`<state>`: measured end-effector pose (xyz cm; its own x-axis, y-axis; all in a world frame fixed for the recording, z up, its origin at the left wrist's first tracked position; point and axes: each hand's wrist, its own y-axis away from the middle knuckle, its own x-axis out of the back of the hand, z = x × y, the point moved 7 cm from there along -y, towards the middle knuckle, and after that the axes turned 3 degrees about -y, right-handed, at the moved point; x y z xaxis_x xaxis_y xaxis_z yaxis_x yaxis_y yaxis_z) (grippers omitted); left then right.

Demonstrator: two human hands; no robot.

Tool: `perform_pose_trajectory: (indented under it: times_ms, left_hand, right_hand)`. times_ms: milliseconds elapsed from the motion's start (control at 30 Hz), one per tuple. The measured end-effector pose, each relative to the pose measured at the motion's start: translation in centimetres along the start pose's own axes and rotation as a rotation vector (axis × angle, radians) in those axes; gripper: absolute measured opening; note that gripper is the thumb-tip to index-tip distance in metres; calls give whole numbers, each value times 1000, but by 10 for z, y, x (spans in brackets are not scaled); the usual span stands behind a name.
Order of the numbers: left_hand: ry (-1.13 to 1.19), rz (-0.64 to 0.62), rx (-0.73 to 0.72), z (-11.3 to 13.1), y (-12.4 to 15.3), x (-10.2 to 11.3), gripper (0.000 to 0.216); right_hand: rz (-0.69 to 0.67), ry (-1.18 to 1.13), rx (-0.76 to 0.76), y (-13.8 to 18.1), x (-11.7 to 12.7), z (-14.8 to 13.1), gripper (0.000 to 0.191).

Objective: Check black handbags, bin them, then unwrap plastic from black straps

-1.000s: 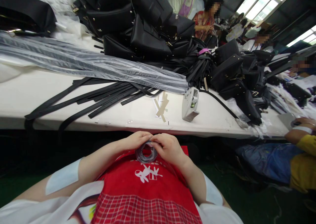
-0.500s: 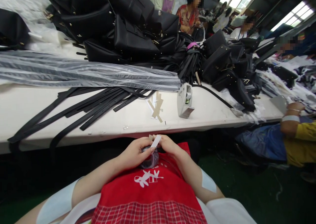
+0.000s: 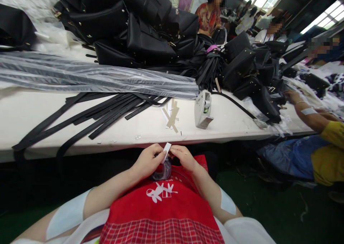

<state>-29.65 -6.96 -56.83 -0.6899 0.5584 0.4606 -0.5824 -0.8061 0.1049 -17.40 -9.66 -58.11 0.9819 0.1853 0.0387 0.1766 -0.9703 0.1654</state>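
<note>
Above the red apron on my lap, my left hand (image 3: 149, 161) is closed, its thumb pressing a narrow white strip (image 3: 167, 151) against the fingers. My right hand (image 3: 184, 156) sits just beside the strip with bent fingers drawn together; what lies in its fingertips is hidden. Under the left thumb hangs a dark coil wrapped in clear plastic (image 3: 162, 171), which appears to run up between both hands. In front of my hands, several beige and white strips (image 3: 172, 115) lie on the white table (image 3: 145, 129).
A tape dispenser (image 3: 203, 109) stands right of the loose strips. Black straps (image 3: 107, 111) hang over the table's front edge at left. Behind them lie plastic-wrapped straps (image 3: 102, 77) and piled black bags (image 3: 150, 36). A co-worker's arm (image 3: 311, 115) reaches in from the right.
The white strip has shifted slightly left and stands more upright. My right hand has eased a little away from it. The co-worker's arm has stretched forward onto the table toward the bags.
</note>
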Motion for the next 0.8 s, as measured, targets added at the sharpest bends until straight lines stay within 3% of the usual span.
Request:
perform_pose_trajectory:
  times_ms: [67,233,633,733,800]
  left_hand:
    - [-47,38,-28,7,1,1,30]
    - [-90,111,0,15,5,4,15]
    - [-37,33,-66,21,9,2,18]
    - [-19,-42,-45,16,5,2,22]
    - [24,-171,21,7,3,-2,26]
  right_hand:
    - [-41,-18,-14,1,1,-4,34]
    - [2,86,-50,3,10,-10,28]
    - [-37,-99,-237,0,5,8,25]
    - [17,107,-163,2,9,2,20]
    - [47,331,-37,6,9,-14,15]
